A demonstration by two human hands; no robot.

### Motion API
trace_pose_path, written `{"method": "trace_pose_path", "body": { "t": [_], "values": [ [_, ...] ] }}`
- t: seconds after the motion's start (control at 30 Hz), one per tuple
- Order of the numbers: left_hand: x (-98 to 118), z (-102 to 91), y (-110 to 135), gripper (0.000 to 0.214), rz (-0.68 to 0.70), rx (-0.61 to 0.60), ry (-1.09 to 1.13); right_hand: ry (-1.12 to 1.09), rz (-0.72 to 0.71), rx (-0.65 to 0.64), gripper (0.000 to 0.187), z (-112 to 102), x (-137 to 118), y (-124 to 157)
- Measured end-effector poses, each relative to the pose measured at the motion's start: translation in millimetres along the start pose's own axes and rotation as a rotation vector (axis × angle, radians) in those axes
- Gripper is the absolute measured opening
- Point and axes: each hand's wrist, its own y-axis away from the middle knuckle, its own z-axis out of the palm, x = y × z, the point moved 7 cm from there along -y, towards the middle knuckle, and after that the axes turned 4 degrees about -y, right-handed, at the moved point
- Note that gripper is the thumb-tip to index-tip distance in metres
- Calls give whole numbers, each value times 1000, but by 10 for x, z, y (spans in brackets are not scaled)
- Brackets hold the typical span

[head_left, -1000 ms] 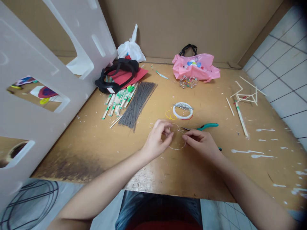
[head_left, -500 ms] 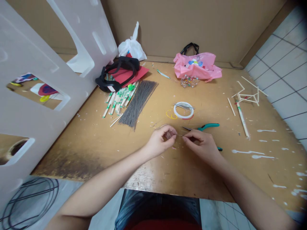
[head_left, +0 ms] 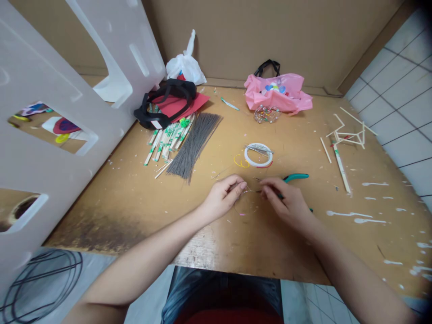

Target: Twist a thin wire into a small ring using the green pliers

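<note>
My left hand [head_left: 224, 195] is closed in a pinch on a thin wire [head_left: 249, 191], just above the table's middle. Thin strands bend out from these fingers, and a fine loop hangs below them. My right hand [head_left: 285, 200] faces it a short way off, its thumb and forefinger pinched at the wire's right end; its fingertips partly hide that spot. Beneath the right hand lie teal-handled pliers [head_left: 297, 176], their middle covered by the hand. A small pink piece [head_left: 242, 214] lies on the table below the wire.
Beyond my hands lies a white ring [head_left: 246, 158] with cut wires across it. To the left are a bundle of grey wires [head_left: 194, 146], wrapped chopsticks [head_left: 172, 137] and a black head strap [head_left: 168, 101]. A stick frame [head_left: 349, 138] and pink bag [head_left: 278, 92] stand farther right.
My left fingers have closed further around the wire, and a loop now shows beneath them. My right hand has shifted slightly right, its fingers more curled. The pliers stay put.
</note>
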Motion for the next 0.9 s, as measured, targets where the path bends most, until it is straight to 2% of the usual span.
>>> {"method": "trace_pose_path", "body": {
  "t": [0.07,0.17,0.3,0.43,0.67,0.77,0.9],
  "values": [
    [4,-8,-3,25,16,11,-38,9,-3,58,24,-65,34,14],
    [8,-18,-9,25,23,16,-77,105,-115,85,25,-111,-32,34],
    [-4,-15,-14,25,9,4,-102,322,-325,36,19,-60,-232,78],
    [-8,16,-10,26,10,-27,-89,436,-424,23,23,-23,-343,119],
    [-8,44,0,24,2,-53,-68,462,-474,-6,26,28,-369,144],
    [0,36,-3,24,11,-49,-84,411,-440,-26,24,32,-349,119],
    [15,35,-8,22,26,-58,-94,237,-332,1,19,-35,-297,64]
  ]
}}
